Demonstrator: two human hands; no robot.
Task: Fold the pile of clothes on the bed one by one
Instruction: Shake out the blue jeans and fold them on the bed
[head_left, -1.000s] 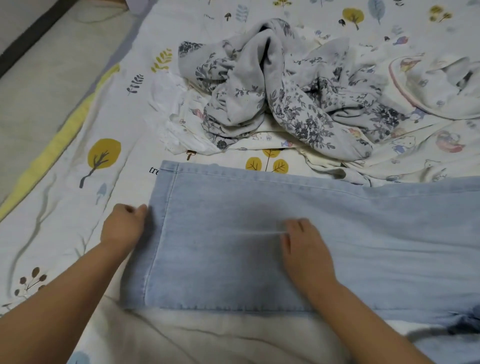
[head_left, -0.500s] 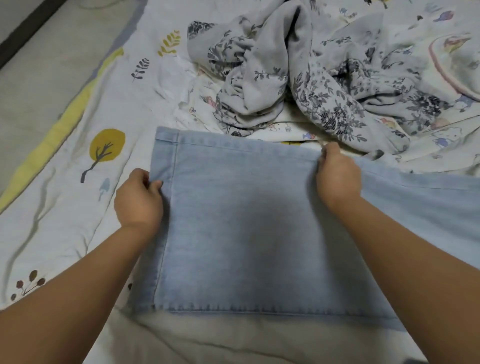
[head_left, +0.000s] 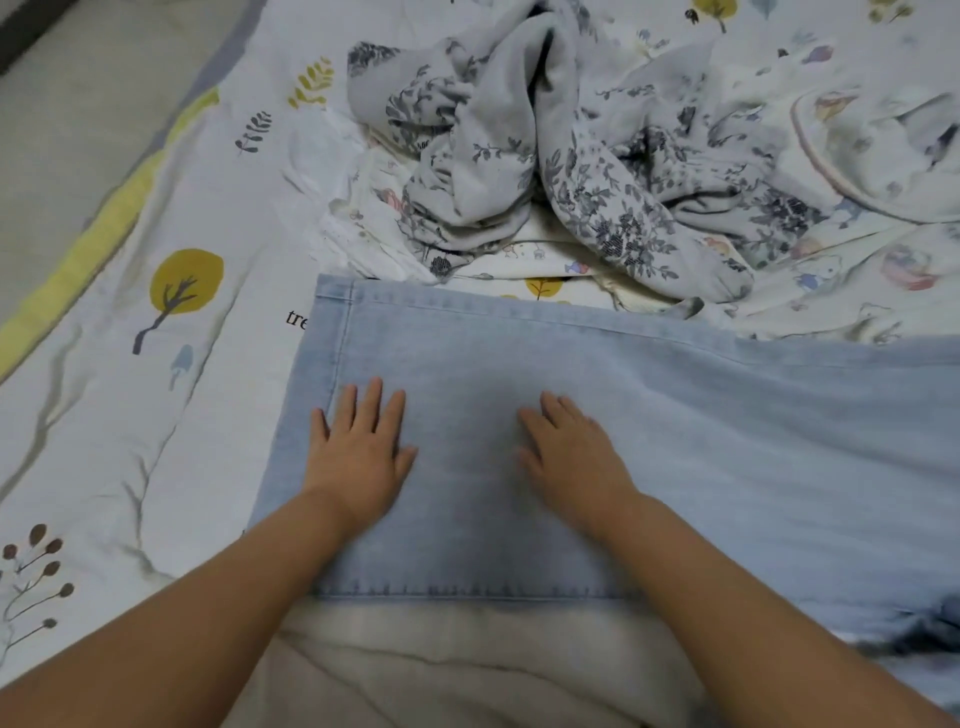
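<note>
Both hands had let go of the jeans' (head_left: 649, 426) edges; left hand (head_left: 358, 452) and right hand (head_left: 571, 457) lay flat, fingers straight, pressing the denim at frame centre, likely smoothing before folding.

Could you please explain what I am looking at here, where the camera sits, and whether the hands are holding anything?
There is no machine here: a person is folding laundry with bare hands. The single picture comes from a camera worn on the head, looking forward and down, so both forearms reach in from the bottom edge. A pair of light blue jeans lies spread flat on a bed sheet printed with little trees. The left hand and the right hand both lie palm-down on the denim with straight fingers, so nothing is gripped; they appear to be smoothing the cloth. Behind the jeans waits a crumpled grey flowered garment lying on pale, cartoon-printed clothes, none of them folded yet.
</note>
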